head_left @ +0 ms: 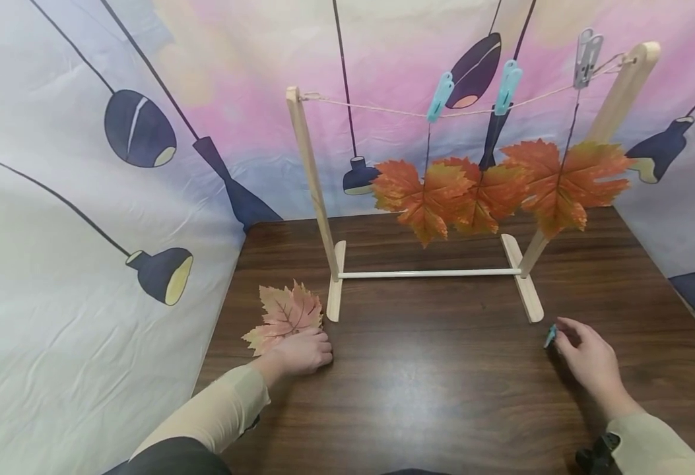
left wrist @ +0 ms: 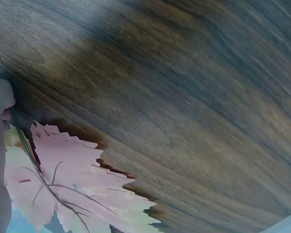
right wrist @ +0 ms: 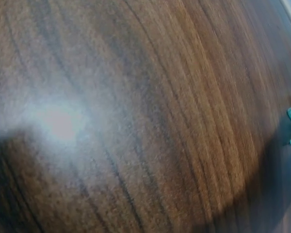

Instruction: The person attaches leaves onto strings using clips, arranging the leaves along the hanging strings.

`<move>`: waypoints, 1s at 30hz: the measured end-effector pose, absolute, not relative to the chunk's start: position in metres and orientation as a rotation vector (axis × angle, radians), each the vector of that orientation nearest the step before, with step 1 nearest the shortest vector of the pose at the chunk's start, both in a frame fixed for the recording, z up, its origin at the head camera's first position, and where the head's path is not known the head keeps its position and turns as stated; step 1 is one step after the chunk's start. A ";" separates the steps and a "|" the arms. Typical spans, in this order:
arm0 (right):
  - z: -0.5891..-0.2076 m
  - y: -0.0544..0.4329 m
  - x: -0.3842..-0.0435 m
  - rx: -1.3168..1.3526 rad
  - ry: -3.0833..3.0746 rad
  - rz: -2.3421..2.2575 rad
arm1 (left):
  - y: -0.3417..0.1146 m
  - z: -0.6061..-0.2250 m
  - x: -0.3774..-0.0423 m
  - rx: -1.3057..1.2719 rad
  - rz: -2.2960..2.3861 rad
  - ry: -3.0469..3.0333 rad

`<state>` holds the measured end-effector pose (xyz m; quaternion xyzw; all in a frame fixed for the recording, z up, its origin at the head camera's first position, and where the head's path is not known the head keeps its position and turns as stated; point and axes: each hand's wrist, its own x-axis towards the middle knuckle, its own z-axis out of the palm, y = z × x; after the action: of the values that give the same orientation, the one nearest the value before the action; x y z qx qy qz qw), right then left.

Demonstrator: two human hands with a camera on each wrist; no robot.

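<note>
"What big things can you see from so far off?"

"I see a painted cloth (head_left: 228, 39) at the back and sides. Next biggest is the brown table (head_left: 430, 396). Its back edge meets the cloth, and its side edges spread out toward me."

"Is there room to move?"

"I have a wide stretch of wood between the hands, in front of the rack (head_left: 430, 273). The rack's feet poke forward, one near each hand. Three orange leaves (head_left: 423, 198) hang from its string (head_left: 377, 108), and the one on the right crosses the right post."

"And the fingers?"

"My left hand (head_left: 302, 351) has curled fingers pinching the stem of a pink leaf (head_left: 290, 310). That leaf is on or just over the table, by the left foot. My right hand (head_left: 591, 363) pinches a little blue clip (head_left: 551, 336) between finger and thumb, close to the right foot's tip."

"Do your views match?"

"Each shows me something different. From the head, knuckles hide the left pinch, but the left wrist view shows the stem running to the fingertips. The right wrist view catches the blue clip at its edge; I can't tell the grip there. Only the head view shows three clips (head_left: 588, 59) up on the string: two blue, one grey."
</note>
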<state>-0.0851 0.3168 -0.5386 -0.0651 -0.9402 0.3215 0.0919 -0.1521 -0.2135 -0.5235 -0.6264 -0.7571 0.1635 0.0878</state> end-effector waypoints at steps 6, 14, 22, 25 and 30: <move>-0.545 0.322 -0.083 -0.253 -2.825 0.944 | -0.207 -0.522 -0.148 -1.847 0.392 -2.325; -0.555 0.329 -0.076 -0.233 -2.905 0.891 | -0.199 -0.521 -0.143 -1.868 0.311 -2.340; -0.567 0.329 -0.072 -0.233 -2.905 0.886 | -0.197 -0.523 -0.142 -1.779 0.240 -2.349; -0.568 0.327 -0.072 -0.189 -2.872 0.879 | -0.195 -0.524 -0.142 -1.725 0.204 -2.325; -0.569 0.322 -0.075 -0.173 -2.837 0.837 | -0.192 -0.522 -0.141 -1.662 0.180 -2.350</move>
<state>-0.0754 0.3219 -0.5694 -0.0581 -0.9537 0.2813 0.0894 -0.1413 -0.1917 -0.5218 -0.5716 -0.8080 0.0618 0.1287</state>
